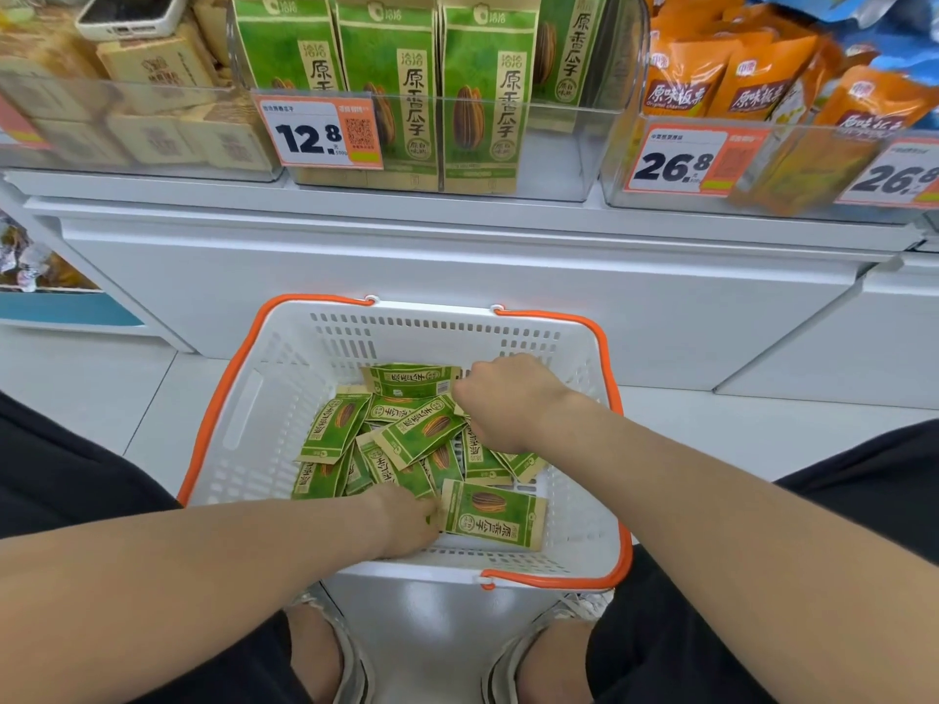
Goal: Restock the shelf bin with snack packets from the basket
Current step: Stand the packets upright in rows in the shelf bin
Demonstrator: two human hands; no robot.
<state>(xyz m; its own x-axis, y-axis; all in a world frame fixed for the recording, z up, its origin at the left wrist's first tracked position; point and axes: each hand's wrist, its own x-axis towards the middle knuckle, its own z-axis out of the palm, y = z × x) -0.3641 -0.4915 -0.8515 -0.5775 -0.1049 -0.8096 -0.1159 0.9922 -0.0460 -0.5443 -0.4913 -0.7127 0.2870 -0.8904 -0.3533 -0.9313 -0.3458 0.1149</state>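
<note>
My left hand (406, 520) reaches into the white basket (574, 556), fingers pinching the edge of a green snack packet (492, 515) near the front wall. Farther in, my right hand (503, 398) is curled over the heap of packets (401, 439); I cannot tell what it grips. Above, the clear shelf bin (599, 160) holds tall green bags (391, 88) behind a 12.8 price tag (320, 132).
</note>
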